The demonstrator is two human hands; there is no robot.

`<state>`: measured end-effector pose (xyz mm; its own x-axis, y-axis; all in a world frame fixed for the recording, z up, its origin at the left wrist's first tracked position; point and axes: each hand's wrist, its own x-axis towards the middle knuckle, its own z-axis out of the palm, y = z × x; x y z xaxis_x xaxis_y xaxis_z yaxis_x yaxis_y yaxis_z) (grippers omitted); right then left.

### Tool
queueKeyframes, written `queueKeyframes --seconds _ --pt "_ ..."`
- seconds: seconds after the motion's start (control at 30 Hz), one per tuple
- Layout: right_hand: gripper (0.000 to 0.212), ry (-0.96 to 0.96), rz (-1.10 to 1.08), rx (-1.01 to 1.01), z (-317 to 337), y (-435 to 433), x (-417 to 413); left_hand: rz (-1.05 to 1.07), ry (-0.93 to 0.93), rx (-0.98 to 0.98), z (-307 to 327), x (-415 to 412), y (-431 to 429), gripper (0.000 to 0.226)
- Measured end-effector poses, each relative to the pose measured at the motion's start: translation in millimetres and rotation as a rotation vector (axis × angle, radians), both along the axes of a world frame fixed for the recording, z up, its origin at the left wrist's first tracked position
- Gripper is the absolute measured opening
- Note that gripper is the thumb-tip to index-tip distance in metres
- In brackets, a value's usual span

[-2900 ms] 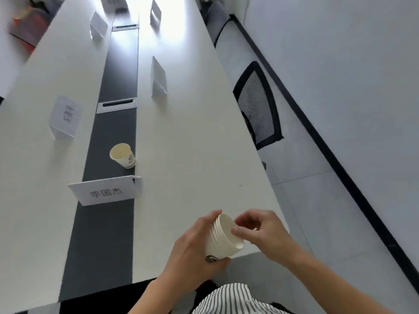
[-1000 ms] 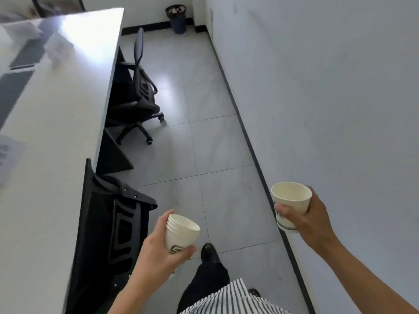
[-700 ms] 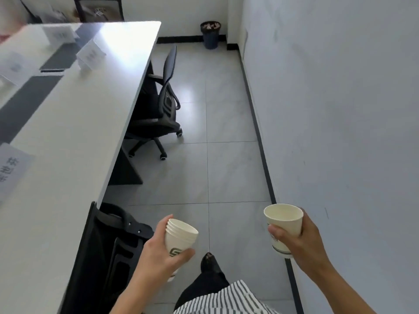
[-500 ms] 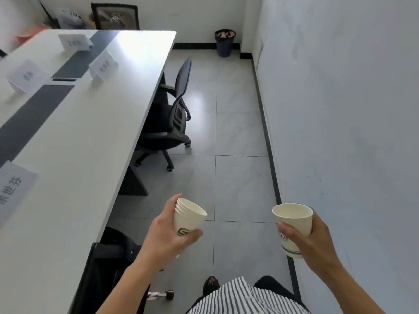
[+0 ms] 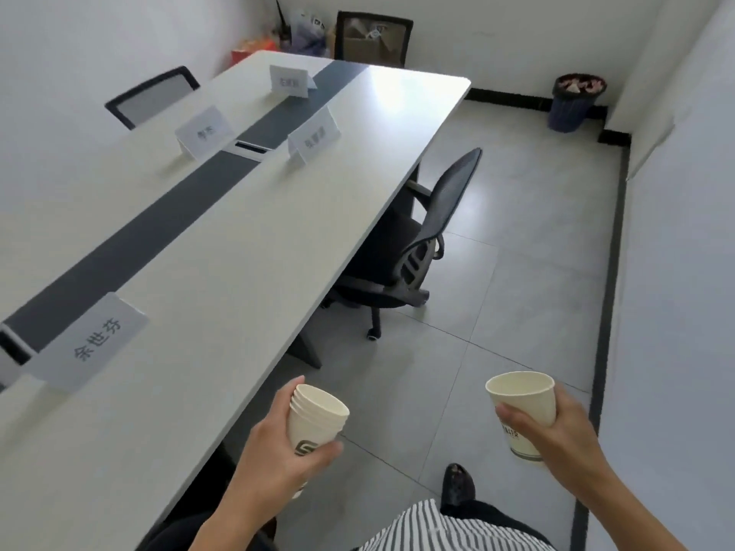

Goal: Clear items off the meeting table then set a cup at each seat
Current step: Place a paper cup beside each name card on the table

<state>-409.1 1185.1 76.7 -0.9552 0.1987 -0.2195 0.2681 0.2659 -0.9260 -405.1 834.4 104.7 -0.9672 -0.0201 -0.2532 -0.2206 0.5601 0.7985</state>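
Gripping a stack of cups (image 5: 316, 423), the left hand (image 5: 274, 451) hovers just off the table (image 5: 207, 272) edge; the right hand (image 5: 557, 435) clasps one cup (image 5: 523, 407) over open floor (image 5: 517, 272), a chair (image 5: 413, 248) beyond.

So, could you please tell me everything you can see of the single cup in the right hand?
The single cup is a cream paper cup with a rolled rim and small, unreadable print low on its side. It looks empty, sits roughly upright and is held over the floor, well right of the table. Only the right hand touches it, thumb in front, fingers behind.
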Motion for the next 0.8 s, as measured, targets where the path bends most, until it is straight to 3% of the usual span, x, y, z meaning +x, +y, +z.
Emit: queueKeyframes --seconds 0.3,0.53,0.8 --pt "0.040 0.048 0.488 -0.009 26.6 -63.4 -210.6 0.472 0.002 -0.009 5.4 -22.9 -9.7 0.085" --pt "0.039 -0.004 0.753 -0.048 14.9 -172.1 -270.3 0.682 0.023 0.015 -9.3 -53.5 -74.3 0.087" --pt "0.048 -0.093 0.929 0.002 23.1 -296.9 -350.4 0.761 0.054 0.105 4.4 -125.0 -179.9 0.082"
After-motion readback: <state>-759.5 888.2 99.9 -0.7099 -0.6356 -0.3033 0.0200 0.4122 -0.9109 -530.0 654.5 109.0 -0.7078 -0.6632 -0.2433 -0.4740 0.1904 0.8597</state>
